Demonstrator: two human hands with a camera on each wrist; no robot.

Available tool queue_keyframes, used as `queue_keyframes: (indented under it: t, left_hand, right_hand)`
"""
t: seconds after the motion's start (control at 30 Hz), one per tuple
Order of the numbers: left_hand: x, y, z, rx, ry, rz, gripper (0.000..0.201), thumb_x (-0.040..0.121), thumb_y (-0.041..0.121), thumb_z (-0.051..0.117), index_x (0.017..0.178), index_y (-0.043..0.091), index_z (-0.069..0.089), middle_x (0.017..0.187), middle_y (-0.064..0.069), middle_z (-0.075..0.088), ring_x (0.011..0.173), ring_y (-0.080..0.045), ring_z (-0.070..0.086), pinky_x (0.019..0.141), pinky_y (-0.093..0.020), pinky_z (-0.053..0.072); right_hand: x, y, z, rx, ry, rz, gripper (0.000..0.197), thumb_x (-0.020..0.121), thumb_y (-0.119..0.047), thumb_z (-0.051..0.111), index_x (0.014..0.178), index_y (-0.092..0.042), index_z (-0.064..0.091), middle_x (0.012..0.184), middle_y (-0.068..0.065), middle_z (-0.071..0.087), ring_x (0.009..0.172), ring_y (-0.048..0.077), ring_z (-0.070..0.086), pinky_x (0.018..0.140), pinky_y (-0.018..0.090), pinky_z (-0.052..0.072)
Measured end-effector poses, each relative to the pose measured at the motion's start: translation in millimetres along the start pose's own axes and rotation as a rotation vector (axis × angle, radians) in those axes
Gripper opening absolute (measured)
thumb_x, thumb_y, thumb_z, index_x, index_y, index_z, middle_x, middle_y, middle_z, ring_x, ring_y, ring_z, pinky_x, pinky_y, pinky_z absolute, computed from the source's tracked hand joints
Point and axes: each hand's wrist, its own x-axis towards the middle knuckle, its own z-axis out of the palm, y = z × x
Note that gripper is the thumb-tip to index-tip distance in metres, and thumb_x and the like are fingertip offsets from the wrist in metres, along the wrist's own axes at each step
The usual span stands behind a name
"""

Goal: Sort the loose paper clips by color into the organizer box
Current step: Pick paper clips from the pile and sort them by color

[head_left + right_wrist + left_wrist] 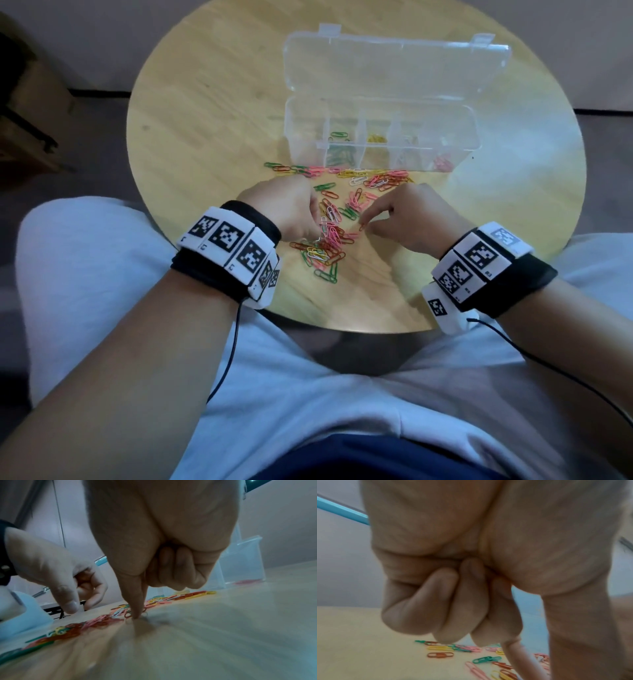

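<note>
Loose paper clips [337,219] lie mid-frame on the round table [191,102], below the open clear box [380,137]. Right hand [416,219] pinches an orange clip [362,226]; whether the curled left hand [286,209] holds anything, I cannot tell

On the round table [191,102] in the head view we find the organizer box [376,137] at 12 o'clock, its lid [394,65] lying open behind it. The loose paper clips [342,219] lie in front of the box, toward 6 o'clock. Our left hand [284,209] sits at their 9 o'clock, our right hand [418,216] at their 3 o'clock.
</note>
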Motion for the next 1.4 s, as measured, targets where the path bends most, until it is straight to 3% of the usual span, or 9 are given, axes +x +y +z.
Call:
queue_keyframes:
  t: [0.07, 0.17, 0.37, 0.5, 0.67, 0.93, 1.07, 1.23, 1.4]
  left_hand:
    - [0.9, -10.1, -4.5, -0.056, -0.016, -0.013, 0.014, 0.071, 0.028, 0.079, 0.071, 0.021, 0.067, 0.091, 0.007, 0.071, 0.088, -0.014, 0.065, 0.079, -0.033, 0.053]
    - [-2.7, -21.1, -9.2, -0.072, -0.058, -0.044, 0.015, 0.071, 0.026, 0.082, 0.077, 0.02, 0.07, 0.078, 0.006, 0.066, 0.072, -0.009, 0.059, 0.061, -0.025, 0.044]
    - [0.4, -15.0, 0.9, 0.002, -0.147, -0.066, 0.008, 0.072, 0.014, 0.078, 0.076, 0.018, 0.072, 0.069, 0.005, 0.065, 0.066, -0.012, 0.057, 0.055, -0.024, 0.04]
    - [7.2, -8.4, 6.3, 0.05, -0.143, -0.067, 0.009, 0.071, 0.021, 0.075, 0.073, 0.014, 0.068, 0.068, 0.001, 0.063, 0.066, -0.02, 0.057, 0.062, -0.029, 0.047]
    - [12.2, -6.6, 7.2, 0.05, -0.121, -0.073, 0.026, 0.078, 0.03, 0.064, 0.062, 0.016, 0.049, 0.061, -0.003, 0.046, 0.058, -0.021, 0.043, 0.054, -0.026, 0.035]
    - [12.6, -15.0, 5.8, -0.025, -0.032, -0.048, 0.023, 0.07, 0.028, 0.083, 0.08, 0.014, 0.068, 0.083, 0.003, 0.068, 0.081, -0.019, 0.063, 0.071, -0.031, 0.049]
    - [14.8, -11.3, 6.2, 0.078, 0.047, -0.099, 0.009, 0.069, 0.026, 0.075, 0.074, 0.02, 0.07, 0.079, 0.006, 0.071, 0.082, -0.02, 0.066, 0.076, -0.034, 0.054]
    - [15.7, -7.0, 3.3, 0.114, 0.014, -0.138, 0.02, 0.069, 0.033, 0.073, 0.079, 0.016, 0.07, 0.079, 0.001, 0.071, 0.079, -0.023, 0.067, 0.077, -0.037, 0.056]
    - [11.3, -2.9, 3.9, 0.149, -0.012, -0.139, 0.029, 0.072, 0.036, 0.068, 0.063, 0.017, 0.048, 0.061, -0.001, 0.052, 0.063, -0.025, 0.054, 0.06, -0.028, 0.044]
  right_hand:
    - [0.5, 5.5, -2.5, 0.006, 0.018, 0.043, 0.006, 0.081, -0.027, 0.076, 0.086, -0.029, 0.078, 0.057, -0.019, 0.045, 0.049, 0.001, 0.045, 0.045, 0.013, 0.03]
    - [-0.5, 14.0, -1.6, -0.001, 0.014, 0.08, 0.007, 0.083, -0.03, 0.074, 0.082, -0.023, 0.075, 0.062, -0.009, 0.051, 0.055, 0.006, 0.046, 0.047, 0.022, 0.032]
    - [-4.0, 30.7, -4.1, 0.178, 0.071, 0.123, 0.013, 0.089, -0.029, 0.066, 0.08, -0.02, 0.065, 0.056, -0.007, 0.048, 0.05, 0.007, 0.043, 0.048, 0.023, 0.029]
    - [-5.1, 33.2, -6.1, 0.346, 0.129, 0.115, 0.016, 0.089, -0.026, 0.066, 0.076, -0.018, 0.061, 0.045, -0.011, 0.043, 0.038, 0.003, 0.037, 0.047, 0.021, 0.029]
    - [-6.5, 28.5, -8.1, 0.679, 0.068, 0.173, 0.025, 0.093, -0.015, 0.046, 0.068, -0.019, 0.046, 0.054, -0.009, 0.038, 0.045, 0.009, 0.029, 0.047, 0.025, 0.024]
    - [-7.4, 22.1, -7.4, 0.874, 0.019, 0.197, 0.036, 0.095, -0.015, 0.043, 0.062, -0.02, 0.028, 0.049, -0.007, 0.028, 0.044, 0.013, 0.018, 0.045, 0.022, 0.014]
    - [-8.2, 19.0, -5.9, 0.941, -0.014, 0.225, 0.03, 0.091, -0.014, 0.041, 0.063, -0.019, 0.031, 0.054, 0.002, 0.029, 0.05, 0.016, 0.019, 0.051, 0.031, 0.015]
    - [-9.4, 18.1, -3.0, 1.062, -0.103, 0.274, 0.022, 0.089, -0.011, 0.036, 0.068, -0.014, 0.039, 0.056, 0.007, 0.032, 0.048, 0.017, 0.025, 0.048, 0.028, 0.02]
    - [-12.6, 10.0, -8.3, 1.206, -0.221, 0.239, 0.023, 0.084, -0.005, 0.027, 0.068, -0.011, 0.042, 0.059, 0.006, 0.032, 0.047, 0.017, 0.026, 0.045, 0.026, 0.022]
